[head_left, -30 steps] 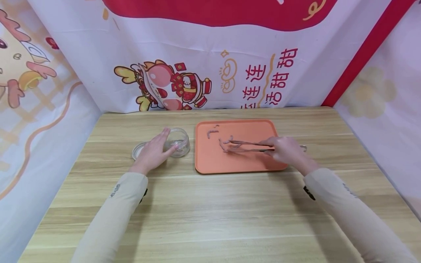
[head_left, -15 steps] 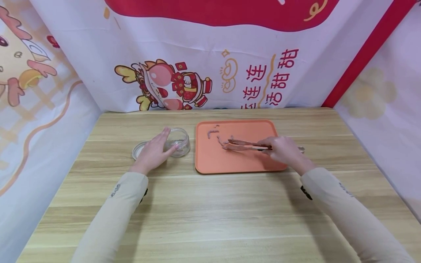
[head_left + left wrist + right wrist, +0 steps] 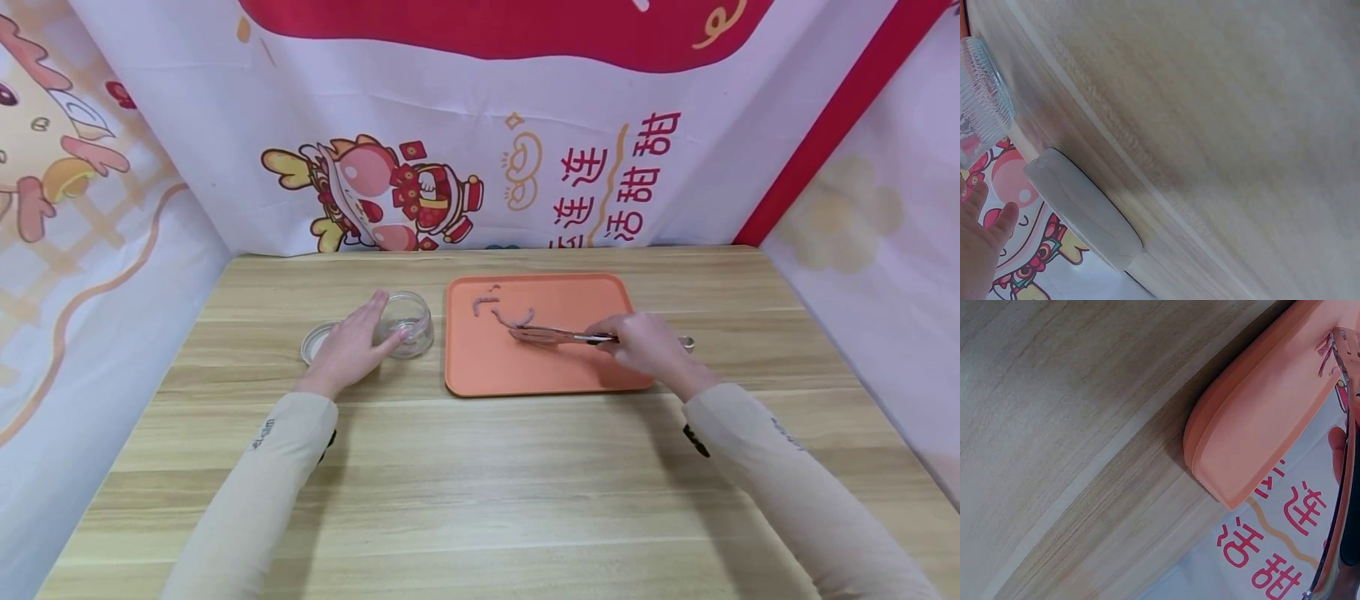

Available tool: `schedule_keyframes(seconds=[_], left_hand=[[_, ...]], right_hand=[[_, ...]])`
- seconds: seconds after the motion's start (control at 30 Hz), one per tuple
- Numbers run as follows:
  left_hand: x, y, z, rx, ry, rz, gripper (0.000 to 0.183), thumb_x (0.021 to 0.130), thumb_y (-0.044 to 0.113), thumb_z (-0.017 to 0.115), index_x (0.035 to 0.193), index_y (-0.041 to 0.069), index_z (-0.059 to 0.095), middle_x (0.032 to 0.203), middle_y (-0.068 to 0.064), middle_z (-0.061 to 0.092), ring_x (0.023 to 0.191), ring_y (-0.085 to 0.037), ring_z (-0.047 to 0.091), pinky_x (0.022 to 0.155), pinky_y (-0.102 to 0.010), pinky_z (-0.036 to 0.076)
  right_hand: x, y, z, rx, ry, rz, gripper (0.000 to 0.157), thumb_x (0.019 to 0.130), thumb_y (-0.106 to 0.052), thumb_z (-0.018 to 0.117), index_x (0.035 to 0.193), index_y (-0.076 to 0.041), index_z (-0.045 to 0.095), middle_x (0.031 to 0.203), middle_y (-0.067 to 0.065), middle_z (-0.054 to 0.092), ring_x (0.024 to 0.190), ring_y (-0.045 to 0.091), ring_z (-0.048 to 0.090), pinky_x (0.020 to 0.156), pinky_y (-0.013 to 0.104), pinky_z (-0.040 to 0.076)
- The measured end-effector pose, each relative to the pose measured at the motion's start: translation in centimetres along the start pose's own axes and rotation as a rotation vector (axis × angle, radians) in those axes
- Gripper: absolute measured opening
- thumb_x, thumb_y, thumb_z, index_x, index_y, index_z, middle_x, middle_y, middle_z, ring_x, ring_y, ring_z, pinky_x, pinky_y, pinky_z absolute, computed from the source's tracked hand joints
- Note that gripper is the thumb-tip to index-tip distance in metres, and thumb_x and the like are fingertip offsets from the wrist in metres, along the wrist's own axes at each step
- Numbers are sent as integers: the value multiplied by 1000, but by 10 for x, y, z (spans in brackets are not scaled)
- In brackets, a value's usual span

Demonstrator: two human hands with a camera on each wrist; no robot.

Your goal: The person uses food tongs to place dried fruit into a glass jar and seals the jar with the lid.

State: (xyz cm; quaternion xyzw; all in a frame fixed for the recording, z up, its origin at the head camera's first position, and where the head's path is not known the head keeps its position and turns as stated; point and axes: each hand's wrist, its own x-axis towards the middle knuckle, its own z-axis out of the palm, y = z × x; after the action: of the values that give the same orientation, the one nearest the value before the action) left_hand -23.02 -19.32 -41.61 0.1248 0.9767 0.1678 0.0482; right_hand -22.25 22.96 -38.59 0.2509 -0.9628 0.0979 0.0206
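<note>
My left hand (image 3: 348, 346) holds the left side of a clear glass jar (image 3: 422, 333), thumb across the near wall and fingers at the far rim. In the left wrist view, the ribbed jar (image 3: 982, 100) shows at the edge, with spread fingertips near it. My right hand (image 3: 645, 337) grips metal tongs (image 3: 558, 335) with dark grips, their jaws closed together low over an orange tray (image 3: 480, 367). Thin pinkish-brown, worm-like strips (image 3: 512, 321) lie at the tongs' tips, others (image 3: 483, 302) farther back left. In the right wrist view, strips (image 3: 1325, 353) lie by the slotted tong head.
A round jar lid (image 3: 309, 340) lies left of the jar, partly under the left hand. The wooden table (image 3: 480, 500) meets printed cloth walls (image 3: 525, 100) at the back and both sides.
The tongs have gone from spread to closed, drawing slightly toward the near side. The strips near their tips have shifted and now form a curve. The left hand and jar stay put.
</note>
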Motion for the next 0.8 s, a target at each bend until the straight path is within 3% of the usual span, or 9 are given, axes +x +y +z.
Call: schedule_keyframes(seconds=[0.23, 0.53, 0.8], left_hand=[[0, 1, 0, -1, -9, -6, 88, 93, 67, 33, 155, 12, 1, 163, -7, 4, 148, -36, 17, 121, -54, 18], [-2, 2, -1, 2, -12, -9, 87, 93, 66, 33, 155, 13, 1, 163, -7, 4, 148, -36, 16, 120, -55, 18], [-2, 3, -2, 2, -15, -11, 88, 93, 67, 33, 155, 13, 1, 163, -6, 2, 148, -37, 16, 120, -56, 18]], right_hand=[[0, 0, 0, 20, -14, 15, 20, 84, -10, 72, 103, -17, 75, 96, 1, 75, 71, 14, 64, 66, 36, 56], [-2, 5, 1, -1, 68, -62, 19, 81, -9, 75, 100, -12, 76, 91, 4, 76, 75, 19, 69, 68, 40, 59], [-2, 7, -3, 23, 114, -75, 20, 81, -9, 74, 101, -12, 76, 90, 4, 76, 73, 20, 69, 65, 39, 58]])
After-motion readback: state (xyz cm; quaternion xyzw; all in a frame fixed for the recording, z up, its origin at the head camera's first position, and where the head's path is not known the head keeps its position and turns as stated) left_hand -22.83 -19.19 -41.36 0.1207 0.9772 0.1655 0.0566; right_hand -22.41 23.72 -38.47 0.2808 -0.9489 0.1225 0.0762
